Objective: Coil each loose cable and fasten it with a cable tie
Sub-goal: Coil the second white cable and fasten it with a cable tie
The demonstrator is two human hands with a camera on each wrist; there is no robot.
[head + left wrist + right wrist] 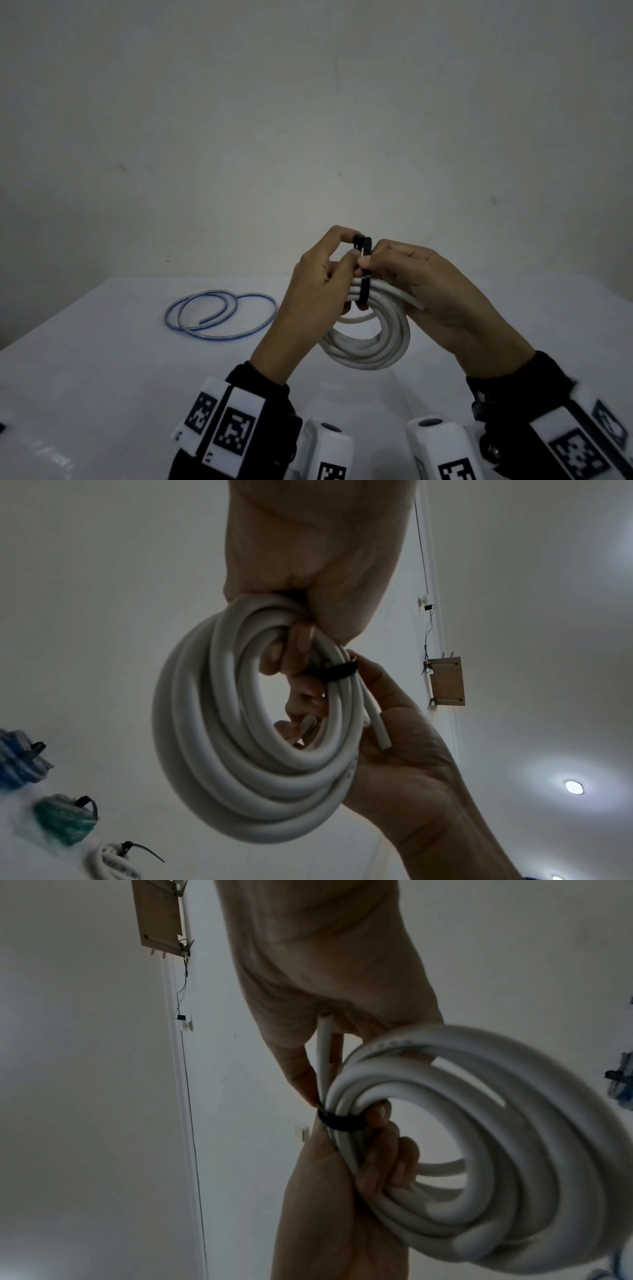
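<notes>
A white cable coil (371,342) hangs above the table between both hands. A black cable tie (365,274) is looped round its top strands, and its end sticks up. My left hand (354,245) pinches that tie end between thumb and forefinger, its other fingers curled through the coil (240,737). My right hand (368,263) grips the coil beside the tie (341,1121), thumb against the strap. One cut end of the white cable (380,734) lies along the right palm. A loose blue cable (219,318) lies in open loops on the table, left of the hands.
The white table (102,377) meets a bare wall behind. In the left wrist view, three tied coils lie on it: blue (17,761), green (65,823) and white (113,859). A wooden board (445,681) hangs on the wall.
</notes>
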